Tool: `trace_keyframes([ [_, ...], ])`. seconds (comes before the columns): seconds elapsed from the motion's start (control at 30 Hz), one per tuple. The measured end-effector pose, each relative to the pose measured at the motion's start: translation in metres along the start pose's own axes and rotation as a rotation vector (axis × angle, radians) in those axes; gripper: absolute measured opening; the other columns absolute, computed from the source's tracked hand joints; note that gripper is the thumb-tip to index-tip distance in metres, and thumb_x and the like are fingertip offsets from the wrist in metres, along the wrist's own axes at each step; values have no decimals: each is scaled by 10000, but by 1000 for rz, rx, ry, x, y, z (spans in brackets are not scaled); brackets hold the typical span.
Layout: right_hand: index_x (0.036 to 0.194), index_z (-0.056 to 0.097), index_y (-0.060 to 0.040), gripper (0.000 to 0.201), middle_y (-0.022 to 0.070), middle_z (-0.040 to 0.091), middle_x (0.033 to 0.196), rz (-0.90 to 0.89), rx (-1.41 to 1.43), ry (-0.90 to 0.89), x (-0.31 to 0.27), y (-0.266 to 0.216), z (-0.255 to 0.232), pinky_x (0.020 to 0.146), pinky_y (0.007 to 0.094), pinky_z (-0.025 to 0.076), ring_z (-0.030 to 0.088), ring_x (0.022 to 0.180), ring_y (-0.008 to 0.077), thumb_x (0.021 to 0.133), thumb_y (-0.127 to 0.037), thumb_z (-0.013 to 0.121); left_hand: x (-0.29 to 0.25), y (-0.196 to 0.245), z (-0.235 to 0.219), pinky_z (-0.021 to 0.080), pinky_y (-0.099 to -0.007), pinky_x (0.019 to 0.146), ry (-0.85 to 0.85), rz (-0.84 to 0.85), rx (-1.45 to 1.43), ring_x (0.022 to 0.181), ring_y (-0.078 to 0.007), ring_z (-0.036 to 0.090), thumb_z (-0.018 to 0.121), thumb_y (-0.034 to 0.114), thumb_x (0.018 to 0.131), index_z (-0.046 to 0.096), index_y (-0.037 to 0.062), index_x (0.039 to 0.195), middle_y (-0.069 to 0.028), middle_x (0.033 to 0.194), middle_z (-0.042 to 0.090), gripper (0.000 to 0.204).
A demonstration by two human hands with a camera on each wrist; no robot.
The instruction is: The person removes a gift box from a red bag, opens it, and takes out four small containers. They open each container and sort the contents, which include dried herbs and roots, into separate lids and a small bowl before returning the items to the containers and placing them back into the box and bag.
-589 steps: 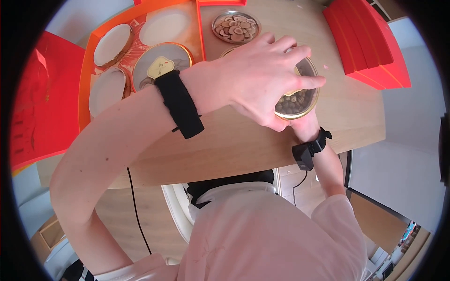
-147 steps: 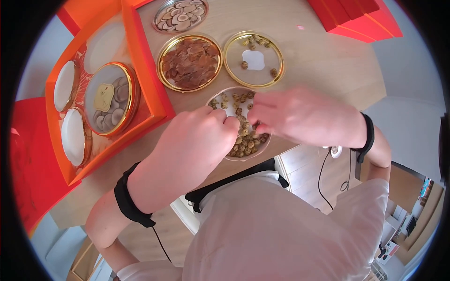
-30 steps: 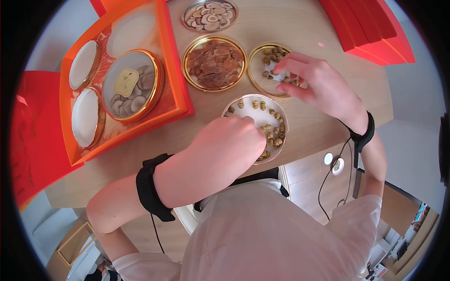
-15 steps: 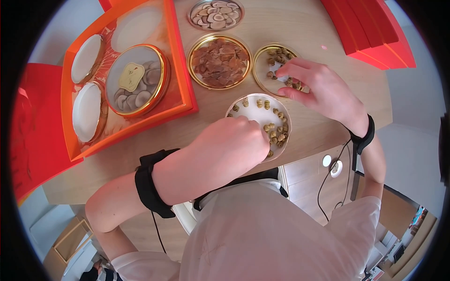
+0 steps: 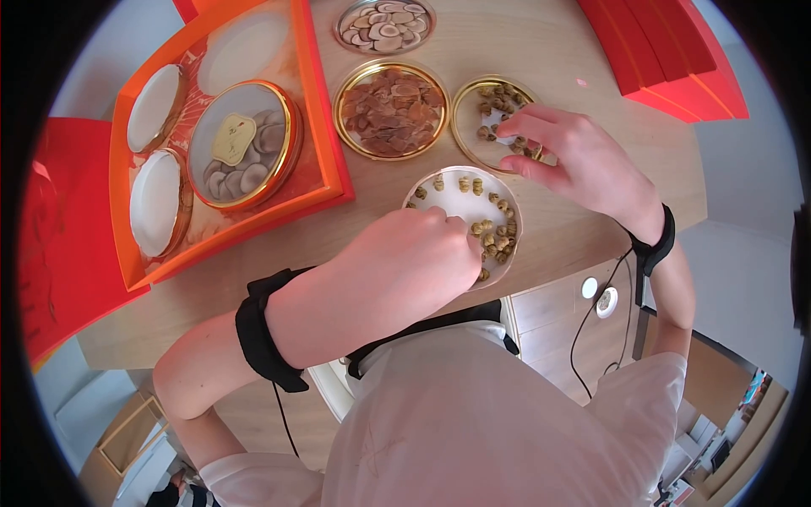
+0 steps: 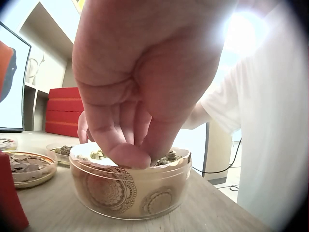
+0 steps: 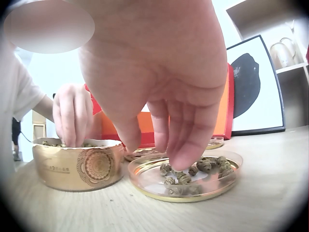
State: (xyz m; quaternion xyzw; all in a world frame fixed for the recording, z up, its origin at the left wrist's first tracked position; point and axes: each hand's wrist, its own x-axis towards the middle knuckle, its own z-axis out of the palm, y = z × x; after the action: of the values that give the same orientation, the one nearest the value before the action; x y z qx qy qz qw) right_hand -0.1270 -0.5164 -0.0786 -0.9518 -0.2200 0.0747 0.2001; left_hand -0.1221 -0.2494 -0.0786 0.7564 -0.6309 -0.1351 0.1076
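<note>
A round tub (image 5: 456, 201) with a patterned side (image 6: 130, 191) holds small coiled greenish-brown dried pieces (image 5: 498, 245). My left hand (image 5: 418, 258) reaches down into it, thumb and fingers drawn together; I cannot tell whether a piece is between the tips. Farther right lies a shallow clear dish with a gold rim (image 5: 457, 127), bearing more coiled pieces (image 7: 183, 178) and a white label in its middle. Over this dish hovers my right hand (image 5: 583, 156), its thumb and fingers apart. In the right wrist view its fingertips come right down among the pieces.
Beside the gold-rimmed dish is another, filled with reddish-brown flakes (image 5: 393, 110); behind it, pale oval slices (image 5: 384, 25) fill a third. An orange box (image 5: 325, 160) with a lidded tub (image 5: 245, 148) stands left. Red boxes (image 5: 667, 55) stand back right. The table's front edge is near.
A lidded tub was held in both hands at first; later it was uncovered. Since then, coiled pieces have dwindled in the tub and increased in the dish. Over the last second both hands barely move.
</note>
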Motion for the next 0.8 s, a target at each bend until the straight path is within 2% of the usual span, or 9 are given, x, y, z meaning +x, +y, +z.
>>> trace_keyframes([
  [0.23,1141,677,-27,293,129,699,1068,-1,16,12,-2,3,2,741,388,564,700,836,280,910,-186,760,3,3,1,563,-349,635,-26,-18,66,768,-234,690,692,57,767,626,6,867,-84,809,627,130],
  [0.33,1093,673,-20,266,132,687,1006,-32,40,74,-4,5,4,726,457,524,674,803,357,914,-206,740,4,2,-1,564,-365,650,-29,-19,38,787,-249,688,688,45,762,626,4,866,-88,805,627,128],
  [0.53,1093,674,-17,257,134,688,1014,-21,61,63,-8,8,5,726,456,526,676,800,357,916,-192,736,8,2,-2,560,-396,674,-72,-113,-79,801,-298,670,669,24,769,626,-7,869,-109,793,622,114],
  [0.8,1097,677,-7,259,138,688,1020,-22,71,74,-10,11,7,737,454,530,682,816,354,913,-179,734,6,0,4,550,-414,668,13,-145,-151,787,-296,650,695,50,784,636,8,861,-108,781,605,106],
])
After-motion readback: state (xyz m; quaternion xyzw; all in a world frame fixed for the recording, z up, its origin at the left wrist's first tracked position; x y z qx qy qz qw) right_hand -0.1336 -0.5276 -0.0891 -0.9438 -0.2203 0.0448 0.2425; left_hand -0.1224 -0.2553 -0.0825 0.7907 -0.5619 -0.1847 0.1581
